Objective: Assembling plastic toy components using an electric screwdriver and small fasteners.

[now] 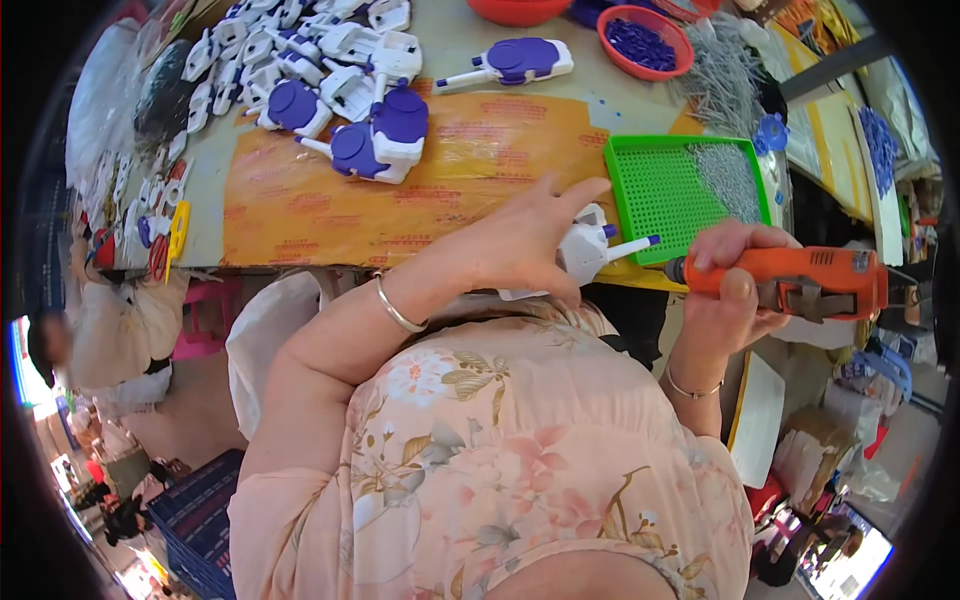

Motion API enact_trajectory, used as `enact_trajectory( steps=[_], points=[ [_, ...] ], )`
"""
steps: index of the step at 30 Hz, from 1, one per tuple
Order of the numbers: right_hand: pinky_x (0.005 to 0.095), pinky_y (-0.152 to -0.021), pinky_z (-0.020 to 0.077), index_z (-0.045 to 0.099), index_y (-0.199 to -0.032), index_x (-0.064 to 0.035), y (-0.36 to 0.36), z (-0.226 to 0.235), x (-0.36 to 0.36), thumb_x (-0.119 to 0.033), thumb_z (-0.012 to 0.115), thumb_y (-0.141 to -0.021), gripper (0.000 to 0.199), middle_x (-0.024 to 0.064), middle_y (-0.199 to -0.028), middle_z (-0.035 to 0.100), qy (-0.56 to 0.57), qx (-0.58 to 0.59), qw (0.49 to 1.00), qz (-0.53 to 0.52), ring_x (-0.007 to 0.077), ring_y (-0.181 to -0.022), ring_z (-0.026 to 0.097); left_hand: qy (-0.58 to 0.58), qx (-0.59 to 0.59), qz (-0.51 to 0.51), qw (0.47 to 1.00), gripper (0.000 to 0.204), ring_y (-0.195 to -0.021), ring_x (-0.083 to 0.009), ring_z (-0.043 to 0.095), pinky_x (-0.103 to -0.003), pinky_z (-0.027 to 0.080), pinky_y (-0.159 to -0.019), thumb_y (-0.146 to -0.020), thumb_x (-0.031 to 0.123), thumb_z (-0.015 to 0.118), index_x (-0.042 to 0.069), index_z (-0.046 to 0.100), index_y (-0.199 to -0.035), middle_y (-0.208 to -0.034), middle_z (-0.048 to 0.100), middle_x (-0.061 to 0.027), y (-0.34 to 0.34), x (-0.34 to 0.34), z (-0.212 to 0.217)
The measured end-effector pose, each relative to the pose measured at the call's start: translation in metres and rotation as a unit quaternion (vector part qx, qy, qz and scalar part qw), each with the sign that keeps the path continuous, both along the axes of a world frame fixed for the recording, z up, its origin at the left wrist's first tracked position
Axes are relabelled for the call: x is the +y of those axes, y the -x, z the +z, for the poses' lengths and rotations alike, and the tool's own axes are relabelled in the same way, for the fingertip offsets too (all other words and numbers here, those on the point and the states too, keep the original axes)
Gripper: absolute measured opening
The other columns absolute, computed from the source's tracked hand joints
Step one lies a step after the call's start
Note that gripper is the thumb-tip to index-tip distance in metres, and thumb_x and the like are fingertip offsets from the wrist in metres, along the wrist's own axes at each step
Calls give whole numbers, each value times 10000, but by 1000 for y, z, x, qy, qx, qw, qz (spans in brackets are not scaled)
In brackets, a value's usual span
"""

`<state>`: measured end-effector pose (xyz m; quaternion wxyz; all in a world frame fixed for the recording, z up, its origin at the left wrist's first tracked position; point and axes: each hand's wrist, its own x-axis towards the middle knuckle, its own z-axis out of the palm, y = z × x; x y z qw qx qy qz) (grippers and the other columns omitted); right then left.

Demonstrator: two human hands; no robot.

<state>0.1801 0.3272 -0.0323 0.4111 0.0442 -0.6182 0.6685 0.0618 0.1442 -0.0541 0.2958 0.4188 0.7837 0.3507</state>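
My left hand (530,235) is at the front edge of the table, thumb and fingers curved around a white plastic housing (582,252) with a slim purple-tipped stem pointing right. Part of the housing is hidden under the palm. My right hand (735,280) is closed around an orange power screwdriver (830,283), its dark nose pointing left toward the housing. Just beyond both hands lies a green perforated tray (625,200), with a heap of small silvery screws (728,178) on its right side.
White-and-purple assembled units (385,135) stand on brown tape covering the table (300,220); another unit (525,60) lies farther back. Many white housings (350,45) are piled far left. A red bowl (648,45) holds purple pieces, beside thin metal rods (720,75). Yellow scissors (178,235) lie left.
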Motion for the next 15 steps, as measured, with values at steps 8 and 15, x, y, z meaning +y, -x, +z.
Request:
enact_trajectory(
  steps=[8,15],
  points=[
    [338,-595,483,531,-1118,-8,7,1,-1,-232,804,-825,459,97,-811,579,22,0,999,37,192,-669,560,-126,-97,171,972,902,-1061,-146,611,-306,499,-937,-570,205,955,23,570,-1365,-1186,661,-65,1,-162,30],
    [337,-582,496,522,-1086,-10,26,-4,-19,-205,832,-791,471,94,-768,585,67,-17,994,83,189,-644,571,29,-107,447,888,766,-941,-83,551,-267,484,-859,-580,156,940,-20,621,-1254,-1028,630,11,-69,-320,9]
  ],
)
